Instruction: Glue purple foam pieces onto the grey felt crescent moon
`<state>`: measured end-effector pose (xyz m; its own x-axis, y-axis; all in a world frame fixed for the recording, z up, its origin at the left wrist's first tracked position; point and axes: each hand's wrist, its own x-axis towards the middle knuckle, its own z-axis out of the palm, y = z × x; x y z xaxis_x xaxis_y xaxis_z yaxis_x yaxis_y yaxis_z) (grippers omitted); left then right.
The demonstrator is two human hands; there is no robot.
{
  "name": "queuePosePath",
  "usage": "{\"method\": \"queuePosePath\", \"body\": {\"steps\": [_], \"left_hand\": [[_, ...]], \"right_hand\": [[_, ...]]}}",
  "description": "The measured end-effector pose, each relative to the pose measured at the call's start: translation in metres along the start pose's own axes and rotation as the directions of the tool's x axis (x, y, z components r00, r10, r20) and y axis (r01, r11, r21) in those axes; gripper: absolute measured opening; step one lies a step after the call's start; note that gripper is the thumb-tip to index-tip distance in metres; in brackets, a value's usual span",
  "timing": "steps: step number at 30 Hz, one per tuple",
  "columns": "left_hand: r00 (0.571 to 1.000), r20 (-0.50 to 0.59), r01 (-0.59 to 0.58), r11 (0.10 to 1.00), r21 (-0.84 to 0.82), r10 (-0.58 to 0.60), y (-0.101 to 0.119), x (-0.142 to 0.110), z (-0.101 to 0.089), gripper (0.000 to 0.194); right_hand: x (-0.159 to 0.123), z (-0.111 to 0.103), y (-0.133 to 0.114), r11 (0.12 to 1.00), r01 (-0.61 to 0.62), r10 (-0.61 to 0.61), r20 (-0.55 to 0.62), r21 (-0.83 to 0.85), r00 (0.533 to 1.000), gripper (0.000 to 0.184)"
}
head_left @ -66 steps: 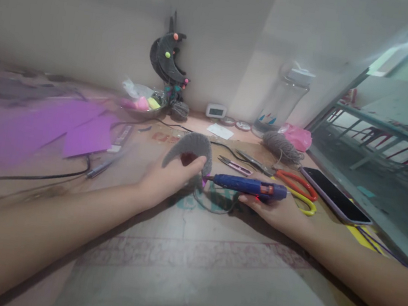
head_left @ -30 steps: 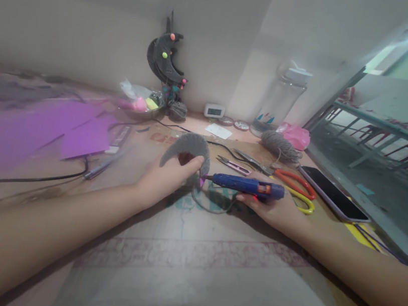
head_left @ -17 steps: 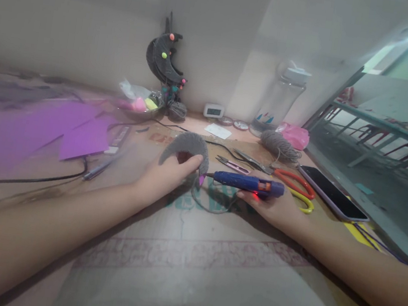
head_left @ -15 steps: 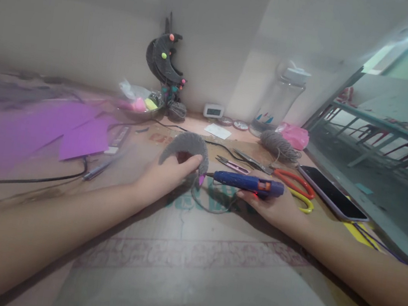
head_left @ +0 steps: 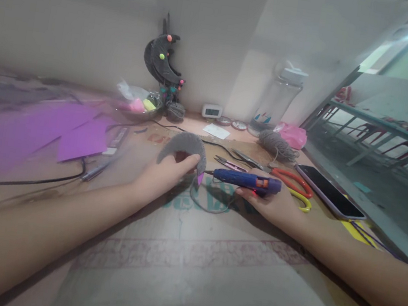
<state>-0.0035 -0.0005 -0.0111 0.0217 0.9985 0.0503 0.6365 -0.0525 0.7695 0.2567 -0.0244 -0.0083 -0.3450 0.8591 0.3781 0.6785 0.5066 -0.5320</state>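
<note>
My left hand (head_left: 171, 171) is closed on a grey yarn-wrapped crescent (head_left: 186, 143), thumb on its inner side. A bare purple tip (head_left: 200, 178) shows at the crescent's right end, and a loose strand of grey yarn (head_left: 206, 210) curves from there across the table. My right hand (head_left: 266, 197) grips a blue glue gun (head_left: 238, 179), a small red light glowing beneath it. The gun's nozzle points left, at or very close to the purple tip; whether they touch I cannot tell.
Behind my right hand lie thread snips (head_left: 229, 164) and orange-and-yellow-handled scissors (head_left: 293, 181). A phone (head_left: 329, 191), a grey yarn skein (head_left: 278, 145) and a water bottle (head_left: 276, 102) stand right. Purple sheets (head_left: 82, 138) lie left; a dark decorated crescent (head_left: 162, 58) leans on the wall.
The whole view has shifted slightly. Both hands keep their grips, and the glue gun's nozzle stays beside the crescent's purple tip.
</note>
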Motion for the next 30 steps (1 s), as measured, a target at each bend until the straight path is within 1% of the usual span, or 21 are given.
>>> {"method": "queuePosePath", "body": {"steps": [2, 7, 9, 11, 13, 15, 17, 19, 20, 22, 24, 27, 30], "left_hand": [[1.000, -0.003, -0.011, 1.000, -0.015, 0.011, -0.001, 0.001, 0.000, 0.051], [1.000, 0.000, 0.012, 0.999, -0.039, -0.012, -0.001, 0.002, 0.001, 0.053], [1.000, -0.002, 0.009, 0.998, -0.070, -0.009, -0.003, 0.003, 0.001, 0.052], [1.000, 0.005, 0.009, 0.994, -0.113, -0.008, -0.005, 0.003, 0.002, 0.052], [0.999, 0.006, 0.033, 0.990, -0.138, -0.032, -0.006, 0.004, 0.003, 0.052], [0.998, 0.004, 0.057, 0.989, -0.133, -0.057, -0.006, 0.004, 0.003, 0.051], [0.999, -0.005, 0.053, 0.991, -0.126, -0.054, -0.004, 0.004, 0.003, 0.050], [0.999, -0.007, 0.034, 0.991, -0.129, -0.035, -0.002, 0.003, 0.004, 0.048], [0.999, -0.006, 0.031, 0.991, -0.130, -0.032, -0.001, 0.003, 0.004, 0.048], [0.999, -0.015, 0.036, 0.991, -0.131, -0.038, 0.000, 0.002, 0.004, 0.046], [0.998, -0.035, 0.040, 0.990, -0.132, -0.046, 0.000, 0.002, 0.004, 0.044], [0.998, -0.047, 0.024, 0.990, -0.138, -0.031, -0.001, 0.002, 0.005, 0.041], [0.998, -0.063, 0.013, 0.989, -0.145, -0.022, -0.004, 0.002, 0.008, 0.041]], "right_hand": [[0.000, 0.000, 0.001, 1.000, -0.008, 0.008, 0.003, 0.005, 1.000, 0.020], [0.002, 0.000, 0.001, 0.999, -0.018, 0.018, -0.017, 0.030, 1.000, 0.020], [0.005, 0.000, -0.001, 0.998, -0.028, 0.031, -0.056, 0.061, 0.998, 0.021], [0.008, -0.002, -0.003, 0.993, -0.061, 0.072, -0.106, 0.099, 0.992, 0.023], [0.012, -0.005, -0.004, 0.986, -0.092, 0.115, -0.164, 0.140, 0.980, 0.025], [0.018, -0.010, -0.004, 0.977, -0.094, 0.137, -0.227, 0.192, 0.964, 0.026], [0.024, -0.017, -0.003, 0.963, -0.075, 0.150, -0.287, 0.257, 0.946, 0.029], [0.031, -0.024, -0.004, 0.947, -0.062, 0.165, -0.312, 0.314, 0.936, 0.034], [0.036, -0.027, -0.004, 0.943, -0.067, 0.169, -0.299, 0.325, 0.939, 0.036], [0.050, -0.034, -0.003, 0.950, -0.097, 0.171, -0.234, 0.296, 0.957, 0.038], [0.070, -0.037, 0.003, 0.968, -0.134, 0.170, -0.164, 0.210, 0.972, 0.036], [0.109, -0.033, 0.025, 0.986, -0.140, 0.155, -0.175, 0.094, 0.972, 0.023], [0.146, -0.020, 0.053, 0.982, -0.166, 0.181, -0.220, 0.084, 0.959, 0.029]]}}
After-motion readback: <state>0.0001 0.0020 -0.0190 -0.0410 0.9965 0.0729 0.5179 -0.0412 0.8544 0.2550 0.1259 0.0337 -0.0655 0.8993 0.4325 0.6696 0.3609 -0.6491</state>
